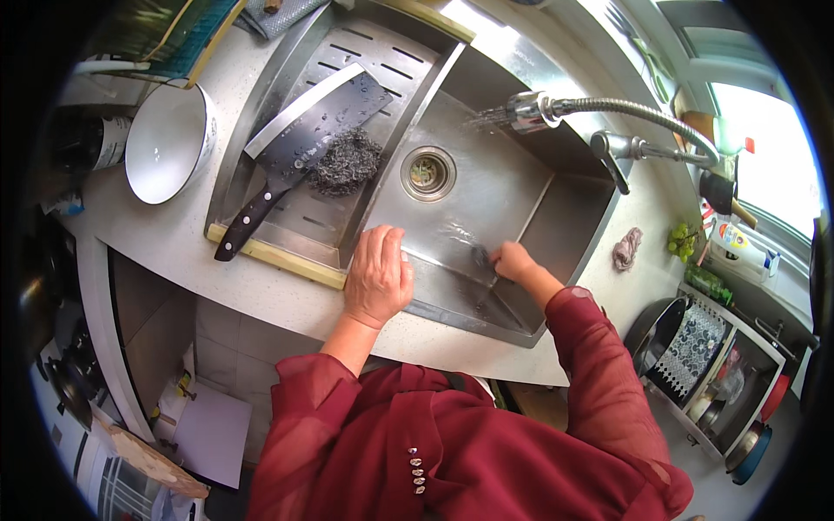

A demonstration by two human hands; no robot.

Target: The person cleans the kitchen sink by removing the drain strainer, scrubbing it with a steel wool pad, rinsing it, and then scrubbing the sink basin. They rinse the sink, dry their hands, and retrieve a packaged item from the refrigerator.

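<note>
My right hand [515, 260] is low in the right basin of a stainless steel sink [482, 163], closed around a small dark object [481, 256] that motion blur makes hard to name. My left hand [380, 267] rests at the front end of the sink divider, fingers close together; its underside is hidden. On the slotted left drainboard [306, 221] lies a wet cleaver [313, 124], its black handle reaching over the front rim. A dark wire scouring pad [345, 163] sits against the blade. Water sprays from the pull-down faucet head [526, 112] into the right basin.
A white bowl [168, 143] tilts on the counter at left, beside a dark bottle [85, 142]. The drain [428, 173] holds food scraps. At right are a crumpled cloth [627, 249], grapes [681, 239] and a white bottle [743, 247]. A wooden strip [287, 264] edges the drainboard.
</note>
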